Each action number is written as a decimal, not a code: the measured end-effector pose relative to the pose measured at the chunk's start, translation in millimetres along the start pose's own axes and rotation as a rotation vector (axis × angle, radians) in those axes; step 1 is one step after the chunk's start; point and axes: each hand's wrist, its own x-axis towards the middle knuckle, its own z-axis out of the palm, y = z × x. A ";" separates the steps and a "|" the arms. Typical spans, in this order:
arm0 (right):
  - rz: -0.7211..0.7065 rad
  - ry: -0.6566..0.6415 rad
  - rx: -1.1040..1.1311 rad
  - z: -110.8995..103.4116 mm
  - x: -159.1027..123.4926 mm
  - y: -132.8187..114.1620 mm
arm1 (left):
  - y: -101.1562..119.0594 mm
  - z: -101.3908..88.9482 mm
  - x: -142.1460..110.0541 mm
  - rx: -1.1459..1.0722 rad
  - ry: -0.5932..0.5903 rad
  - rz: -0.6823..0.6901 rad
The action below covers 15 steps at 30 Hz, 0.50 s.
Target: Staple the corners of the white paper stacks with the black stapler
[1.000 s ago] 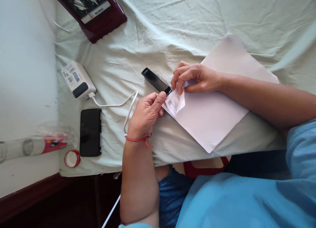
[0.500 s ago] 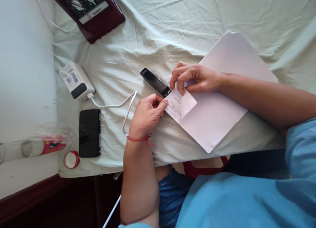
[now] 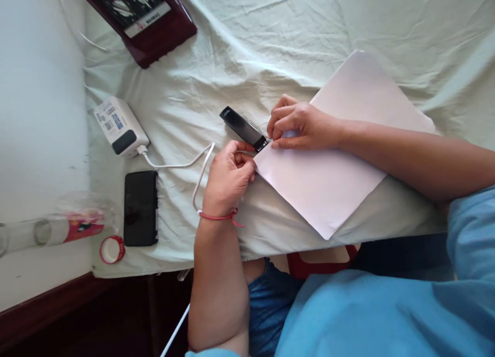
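Observation:
A stack of white paper sheets [image 3: 320,181] lies aslant on the cloth, with a blank face on top. My left hand [image 3: 232,174], a red cord around its wrist, is closed at the stack's left corner, thumb and curled fingers pinching the edge there. Along the upper left edge, my right hand [image 3: 297,125] has its fingers bent and its thumb on the top sheet, gripping that edge. Between both hands, a slim glossy black object [image 3: 243,129] that looks like a stapler has its lower end close against the paper's corner. Its contact with the sheets is partly hidden.
A white power device [image 3: 119,125] with a white cable [image 3: 174,165] sits left, above a black phone [image 3: 140,208]. Near the wall are a clear bottle [image 3: 54,230] and a red-rimmed roll or lid [image 3: 112,249]. A dark red appliance [image 3: 158,32] stands at the back.
The lifted corner of the top sheet has come down flat, covering the printed text beneath. My left thumb has drawn back to the corner, and my right thumb has shifted left.

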 end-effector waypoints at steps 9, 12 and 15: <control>0.043 0.014 -0.061 5.7 0.7 -6.7 | 3.8 1.9 -2.5 0.056 0.017 0.028; 0.042 -0.001 -0.088 6.8 0.8 -7.8 | 2.1 2.0 -1.8 -0.001 0.035 0.010; 0.018 -0.021 -0.096 7.8 -0.1 -6.5 | 1.5 0.5 -1.6 0.054 0.023 0.028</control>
